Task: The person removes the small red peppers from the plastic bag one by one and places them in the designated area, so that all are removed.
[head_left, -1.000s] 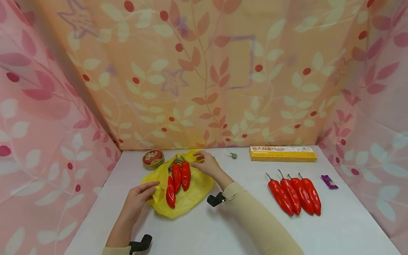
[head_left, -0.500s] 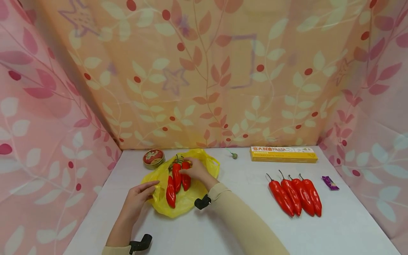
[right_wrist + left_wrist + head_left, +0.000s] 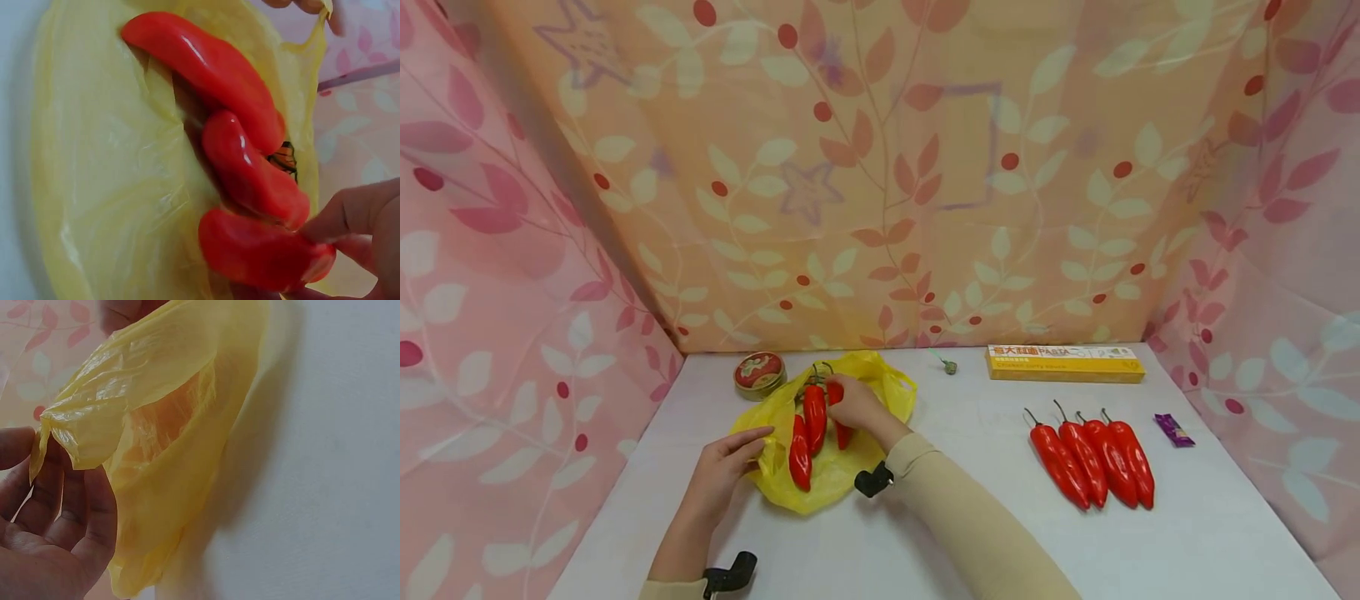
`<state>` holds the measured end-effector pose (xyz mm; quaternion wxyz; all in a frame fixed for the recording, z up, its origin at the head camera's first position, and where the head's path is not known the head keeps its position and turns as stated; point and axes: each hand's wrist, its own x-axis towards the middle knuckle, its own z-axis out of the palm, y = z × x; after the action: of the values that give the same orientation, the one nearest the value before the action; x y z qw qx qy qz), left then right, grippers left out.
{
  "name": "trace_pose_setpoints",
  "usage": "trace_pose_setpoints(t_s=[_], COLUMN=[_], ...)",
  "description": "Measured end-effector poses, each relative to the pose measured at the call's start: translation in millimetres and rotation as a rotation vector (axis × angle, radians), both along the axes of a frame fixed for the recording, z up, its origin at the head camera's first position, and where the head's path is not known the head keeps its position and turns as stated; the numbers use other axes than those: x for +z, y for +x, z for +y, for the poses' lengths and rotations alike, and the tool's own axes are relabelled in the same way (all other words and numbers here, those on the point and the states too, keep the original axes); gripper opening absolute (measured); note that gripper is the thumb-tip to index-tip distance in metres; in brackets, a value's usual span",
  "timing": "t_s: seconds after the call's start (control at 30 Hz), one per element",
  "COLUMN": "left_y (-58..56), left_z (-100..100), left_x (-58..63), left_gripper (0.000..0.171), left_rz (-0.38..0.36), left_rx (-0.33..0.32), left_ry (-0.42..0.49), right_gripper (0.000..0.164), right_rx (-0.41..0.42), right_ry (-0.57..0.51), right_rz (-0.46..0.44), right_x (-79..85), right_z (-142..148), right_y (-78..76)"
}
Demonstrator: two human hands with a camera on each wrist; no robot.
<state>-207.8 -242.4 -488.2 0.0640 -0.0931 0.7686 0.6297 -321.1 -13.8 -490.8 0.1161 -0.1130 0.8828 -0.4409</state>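
Observation:
A thin yellow plastic bag (image 3: 857,471) is spread on the table, with three red chili peppers lying on its film. My left hand (image 3: 718,475) pinches the bag's left edge between thumb and fingers; in the left wrist view a gathered corner of film sticks out from the fingertips of that hand (image 3: 56,531). My right hand (image 3: 861,407) grips the rightmost chili pepper (image 3: 256,250) near its stem end, hiding the stem. Beside it lie the middle pepper (image 3: 815,421) and the left pepper (image 3: 800,454), both untouched.
Several more red chili peppers (image 3: 1093,462) lie in a row at the right. Behind them is a yellow pasta box (image 3: 1065,365), and further right a purple packet (image 3: 1174,430). A round tin (image 3: 760,373) stands behind the bag; a small green item (image 3: 951,367) lies near the back.
My right hand has moved left from the bag's right side to the rightmost chili pepper and now grips it. The left hand has stayed at the bag's edge.

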Motion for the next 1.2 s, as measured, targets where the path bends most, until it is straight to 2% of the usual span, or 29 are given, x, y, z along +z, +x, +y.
trace_pose_setpoints(t_s=[0.17, 0.33, 0.73, 1.0, 1.2], left_y=[0.2, -0.2, -1.2, -1.5, -1.1], left_z=[-1, -1, -1, 0, 0], left_x=[1.6, 2.1, 2.5, 1.8, 4.3], left_gripper=[0.038, 0.038, 0.038, 0.038, 0.038], left_rz=[0.005, -0.004, -0.001, -0.017, -0.010], left_rx=[-0.004, -0.001, -0.003, 0.004, -0.001], left_ry=[0.014, 0.015, 0.007, 0.011, 0.014], right_gripper=[0.057, 0.052, 0.060, 0.061, 0.060], right_rx=[-0.020, -0.005, -0.006, -0.001, -0.031], right_ry=[-0.013, -0.038, -0.121, -0.176, -0.165], right_rz=[0.011, 0.033, 0.029, 0.086, 0.133], right_x=[6.9, 13.6, 23.8, 30.4, 40.2], right_z=[0, 3, 17, 31, 41], right_y=[4.0, 9.8, 26.8, 38.2, 51.4])
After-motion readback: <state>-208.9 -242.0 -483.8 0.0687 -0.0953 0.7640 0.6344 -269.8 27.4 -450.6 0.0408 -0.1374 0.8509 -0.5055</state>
